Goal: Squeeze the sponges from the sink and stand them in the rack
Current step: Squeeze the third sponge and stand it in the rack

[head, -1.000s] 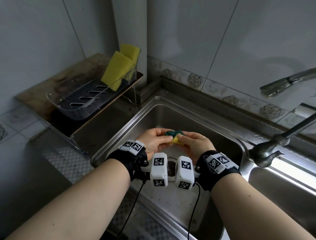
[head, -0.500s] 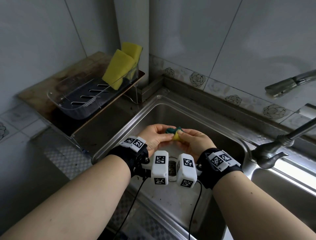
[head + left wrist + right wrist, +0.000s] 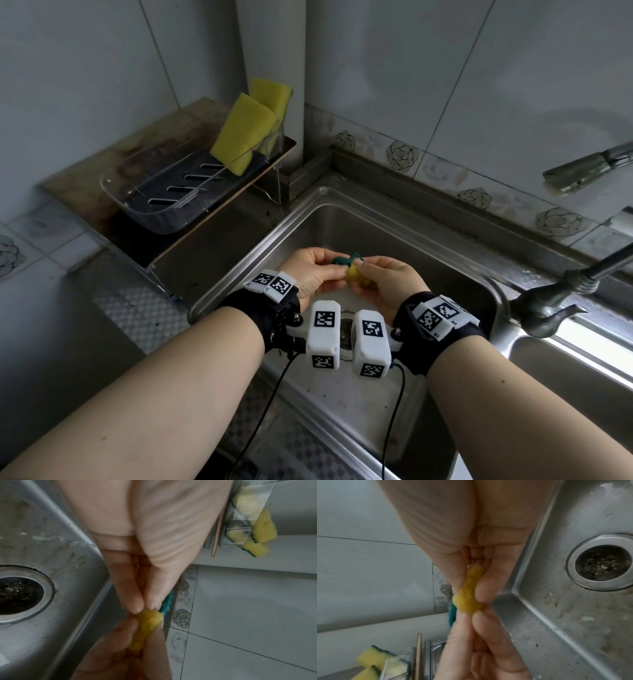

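A yellow sponge with a green scouring side (image 3: 352, 272) (image 3: 149, 620) (image 3: 468, 600) is crushed into a small wad above the steel sink (image 3: 442, 246). My left hand (image 3: 317, 270) pinches one end of it and my right hand (image 3: 380, 277) pinches the other, fingers curled tight round it. Two more yellow sponges (image 3: 246, 133) stand leaning in the right end of the clear plastic rack (image 3: 147, 205), seen also in the left wrist view as sponges (image 3: 262, 531) and in the right wrist view as sponges (image 3: 373, 657).
The rack sits on a wooden shelf (image 3: 89, 171) at the left of the sink. A drain strainer (image 3: 346, 334) lies under my wrists. A metal tap (image 3: 561, 294) juts in from the right, with a second spout (image 3: 589, 164) above it.
Both hands have stayed over the sink, squeezing the sponge tighter into a smaller wad. The camera view has shifted slightly.
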